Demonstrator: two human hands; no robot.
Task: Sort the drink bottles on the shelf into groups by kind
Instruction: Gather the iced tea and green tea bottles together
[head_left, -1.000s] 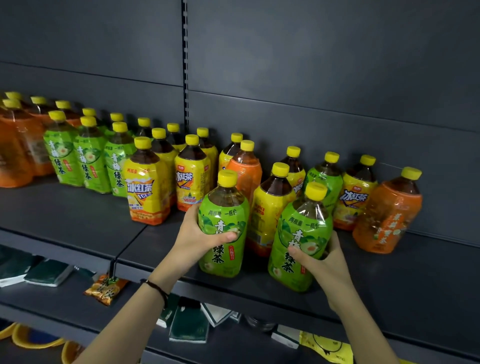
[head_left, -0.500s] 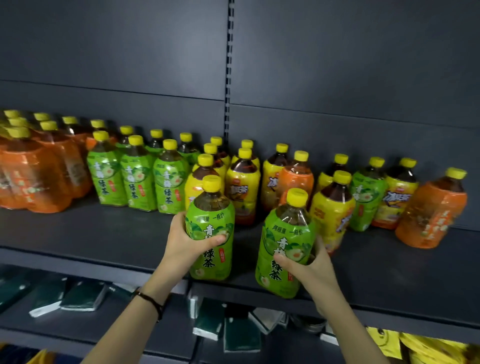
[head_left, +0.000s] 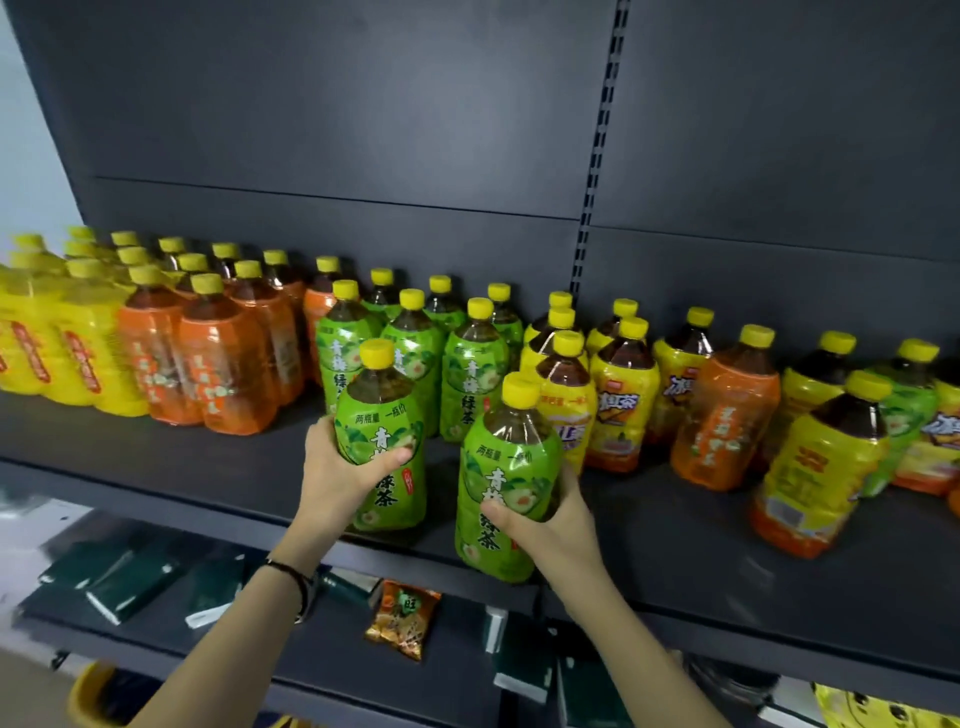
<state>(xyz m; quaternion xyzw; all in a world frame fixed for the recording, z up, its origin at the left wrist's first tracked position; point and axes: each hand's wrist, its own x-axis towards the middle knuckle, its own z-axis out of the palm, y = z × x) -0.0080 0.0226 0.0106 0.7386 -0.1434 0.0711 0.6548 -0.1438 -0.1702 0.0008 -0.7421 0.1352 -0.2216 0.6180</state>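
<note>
Behind both green bottles (head_left: 382, 436), green group (head_left: 470, 379).

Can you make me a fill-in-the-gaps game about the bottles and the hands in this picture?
The left hand grips the left bottle and the right hand the right bottle; both labels are ____.
Every bottle cap in view is ____.
The dark wristband is on the ____ arm.
Just left of the green group, the next group has ____ labels.
Missing words: green, yellow, left, orange.
</note>
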